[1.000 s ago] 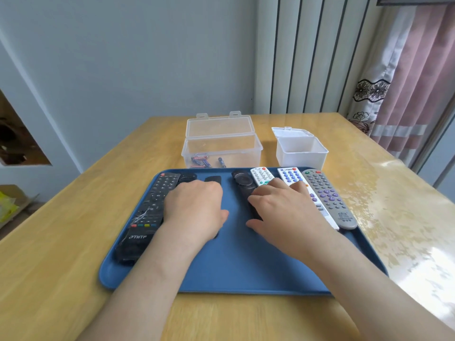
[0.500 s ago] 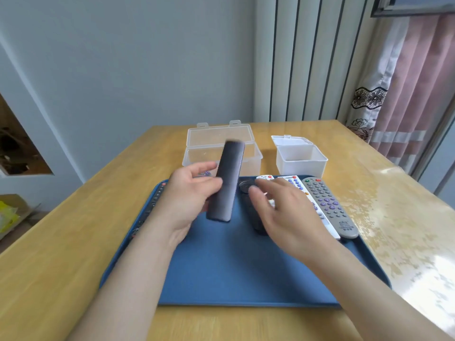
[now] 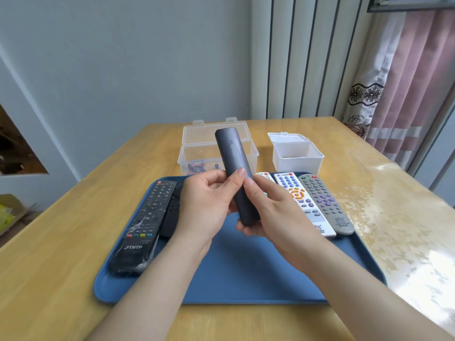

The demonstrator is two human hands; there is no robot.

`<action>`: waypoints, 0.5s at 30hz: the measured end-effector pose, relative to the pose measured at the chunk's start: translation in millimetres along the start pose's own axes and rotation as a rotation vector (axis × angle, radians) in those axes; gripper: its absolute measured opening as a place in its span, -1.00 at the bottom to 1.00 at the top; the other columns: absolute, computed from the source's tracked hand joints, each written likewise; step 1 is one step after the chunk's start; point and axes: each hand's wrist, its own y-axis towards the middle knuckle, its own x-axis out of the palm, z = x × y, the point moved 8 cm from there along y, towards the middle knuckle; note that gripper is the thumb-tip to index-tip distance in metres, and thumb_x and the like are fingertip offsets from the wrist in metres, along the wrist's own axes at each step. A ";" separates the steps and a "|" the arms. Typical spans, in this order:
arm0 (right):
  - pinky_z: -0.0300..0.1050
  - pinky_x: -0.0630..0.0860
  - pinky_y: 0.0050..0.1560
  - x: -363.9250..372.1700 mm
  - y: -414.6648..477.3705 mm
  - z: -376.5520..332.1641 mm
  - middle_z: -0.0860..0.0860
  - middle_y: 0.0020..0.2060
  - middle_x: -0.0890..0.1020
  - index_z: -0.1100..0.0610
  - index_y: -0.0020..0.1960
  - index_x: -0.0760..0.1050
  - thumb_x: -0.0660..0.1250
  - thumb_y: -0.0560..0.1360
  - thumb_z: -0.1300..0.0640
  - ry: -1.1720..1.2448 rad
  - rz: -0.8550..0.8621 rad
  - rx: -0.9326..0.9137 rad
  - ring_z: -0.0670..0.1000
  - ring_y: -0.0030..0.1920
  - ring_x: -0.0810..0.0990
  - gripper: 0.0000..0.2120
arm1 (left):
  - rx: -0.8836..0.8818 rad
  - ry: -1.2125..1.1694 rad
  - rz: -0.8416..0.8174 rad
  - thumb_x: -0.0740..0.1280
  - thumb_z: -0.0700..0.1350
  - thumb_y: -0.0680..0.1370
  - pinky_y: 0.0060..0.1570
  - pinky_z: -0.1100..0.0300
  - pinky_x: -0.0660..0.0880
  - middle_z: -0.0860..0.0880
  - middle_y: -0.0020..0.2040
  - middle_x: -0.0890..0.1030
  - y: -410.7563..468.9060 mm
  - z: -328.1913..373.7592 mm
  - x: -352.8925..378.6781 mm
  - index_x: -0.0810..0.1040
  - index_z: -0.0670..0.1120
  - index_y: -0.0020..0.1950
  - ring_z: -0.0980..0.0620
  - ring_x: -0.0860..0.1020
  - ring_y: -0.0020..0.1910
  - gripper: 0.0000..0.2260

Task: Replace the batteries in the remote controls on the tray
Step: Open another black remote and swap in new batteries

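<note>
Dark grey slim remote [image 3: 237, 178]: lifted off blue tray [image 3: 246, 279] since a second ago, now back side up above it; battery cover presumably next, not yet opened. Left hand [image 3: 206, 203]: fingers [image 3: 236, 178] closed around the middle. Right hand [image 3: 273, 215]: fingers [image 3: 248, 183] clamped on the lower end. Left of fingers: black remotes [image 3: 147, 217]. Right: white and grey remotes [image 3: 317, 203]. Beyond fingers, on desk [image 3: 49, 267]: clear box [image 3: 197, 153] of batteries; white box [image 3: 298, 156].
</note>
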 end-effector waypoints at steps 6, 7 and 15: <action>-0.14 0.55 -0.29 -0.4 1.5 2.9 0.17 -0.27 0.65 0.13 0.15 0.56 0.13 0.68 0.12 0.147 -0.020 0.032 0.05 -0.35 0.61 -0.76 | 0.025 -0.009 0.025 0.37 -0.07 0.55 -0.58 0.25 0.32 -0.08 -0.50 0.45 -1.7 0.3 2.9 0.53 -0.39 -0.13 0.04 0.32 -0.62 -0.66; -0.13 0.55 -0.26 0.9 1.2 3.3 0.16 -0.24 0.66 0.09 0.17 0.57 0.13 0.67 0.16 0.180 -0.030 0.027 0.04 -0.33 0.62 -0.76 | 0.009 -0.042 0.030 0.37 -0.09 0.55 -0.58 0.26 0.34 -0.12 -0.44 0.51 -1.3 -1.6 2.7 0.56 -0.36 -0.11 0.06 0.36 -0.61 -0.70; -0.06 0.62 -0.16 -4.1 2.9 2.1 0.13 -0.15 0.70 -0.02 0.18 0.56 0.18 0.64 0.28 0.287 0.008 -0.008 0.07 -0.25 0.68 -0.71 | 0.018 -0.040 0.001 0.42 -0.12 0.51 -0.40 0.25 0.50 -0.07 -0.12 0.69 -2.2 -1.3 6.1 0.57 -0.08 0.10 0.05 0.59 -0.31 -0.82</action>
